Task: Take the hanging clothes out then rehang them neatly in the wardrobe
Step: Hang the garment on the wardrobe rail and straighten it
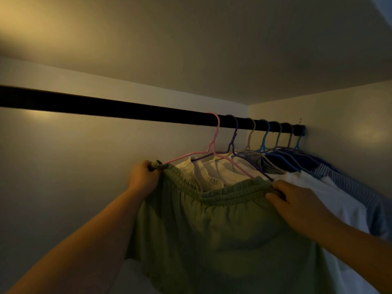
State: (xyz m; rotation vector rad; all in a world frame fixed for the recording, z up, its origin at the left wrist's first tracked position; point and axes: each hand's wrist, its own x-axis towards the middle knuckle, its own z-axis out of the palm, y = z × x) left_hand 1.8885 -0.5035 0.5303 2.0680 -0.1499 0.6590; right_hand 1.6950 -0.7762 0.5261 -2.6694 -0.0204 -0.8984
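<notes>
Dim wardrobe interior, dark rail (127,109) running left to right up top. The green skirt (216,225) sits on the pink hanger (214,143), waistband stretched sideways right between both hands. Left hand (143,179) pinches the waistband's left end at the hanger tip; right hand (297,204) grips the right end, beside the white clothes (233,168). Both arms reach upward.

One black rail (118,110), seven hangers hooked on it, namely one pink hanger (214,143), two purple, one white, two blue and one of unclear colour, one green garment (212,230), several pale and striped garments bunched behind, number unclear, two hands
</notes>
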